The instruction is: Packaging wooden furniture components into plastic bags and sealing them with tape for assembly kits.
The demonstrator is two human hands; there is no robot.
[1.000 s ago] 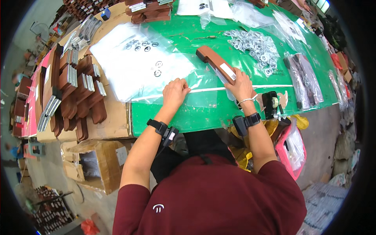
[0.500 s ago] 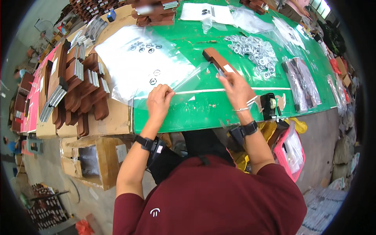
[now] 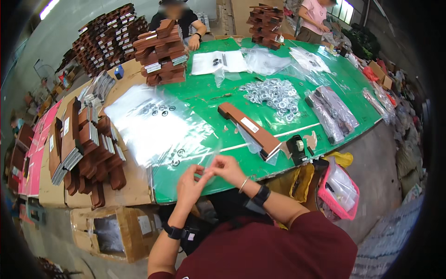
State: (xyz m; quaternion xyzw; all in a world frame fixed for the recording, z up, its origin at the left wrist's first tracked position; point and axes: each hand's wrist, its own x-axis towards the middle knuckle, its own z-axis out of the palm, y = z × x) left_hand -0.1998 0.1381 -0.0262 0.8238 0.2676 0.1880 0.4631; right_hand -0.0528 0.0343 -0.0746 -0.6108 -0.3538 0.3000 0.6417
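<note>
Flanking both hands: brown box [image 3: 249,129], tape dispenser [image 3: 297,148], perhaps clear bags [image 3: 155,123].

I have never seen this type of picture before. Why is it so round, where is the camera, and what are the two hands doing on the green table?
The camera sits on a person's head and looks down through a very wide lens, so straight edges bend near the rim. The two forearms coming from the bottom belong to that person. The left hand and right hand meet at the near edge of the green table, pinching a thin clear plastic bag; what is inside it is too small to tell. Beside them lies a sheet of clear bags with small dark rings, a long brown box, a pile of metal washers and a tape dispenser. Stacks of brown boxes stand at the left. Other people work at the far side.
</note>
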